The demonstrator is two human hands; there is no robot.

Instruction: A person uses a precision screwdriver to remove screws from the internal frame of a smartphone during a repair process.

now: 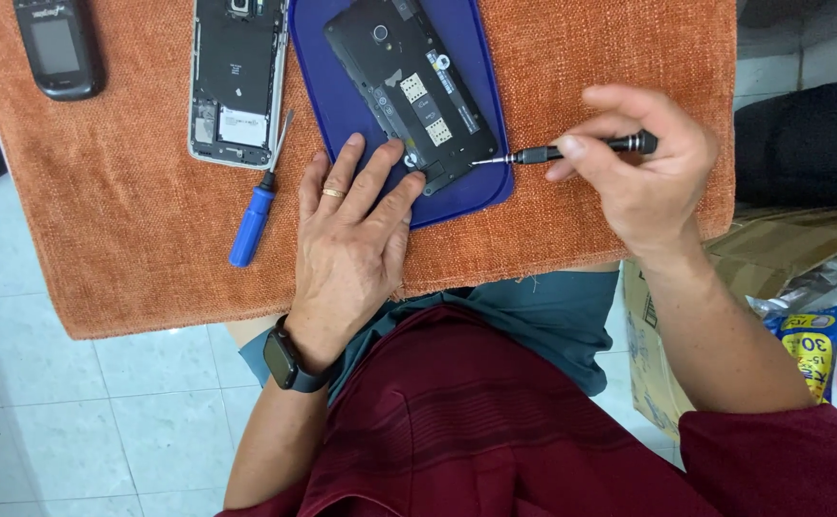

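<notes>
orange woven cloth (150, 249) is spread over the bench, and its near edge is seen to end just above the person's lap, with white floor tiles (74, 402) showing beyond the left edge. at the far left a small dark handset (57, 46) is laid near the cloth's top corner. next to it an opened phone frame (236, 81) is set, and a blue-handled screwdriver (256, 206) is left lying just below it, tip toward the frame. the left hand (351, 239) is pressed flat, fingers spread and closed on nothing, its fingertips (394, 153) resting on the lower corner of the black phone (409, 91), which lies back-up and coverless on a blue tray (480, 57). to the right, a slim black precision screwdriver (581, 148) is pinched by the right hand (643, 168), thumb and fingers clamped around its shaft, the tip brought to the phone's lower right edge. the step in hand is judged to be the working of a screw at that corner. steady downward pressure and a straight, level driver are called for next, with the phone kept pinned so it is not slid on the smooth tray. room is tight at the tray's lower rim, where both hands meet; open cloth is left to the right of the tray, though the bench edge and cluttered bags (820, 335) lie close beyond.
</notes>
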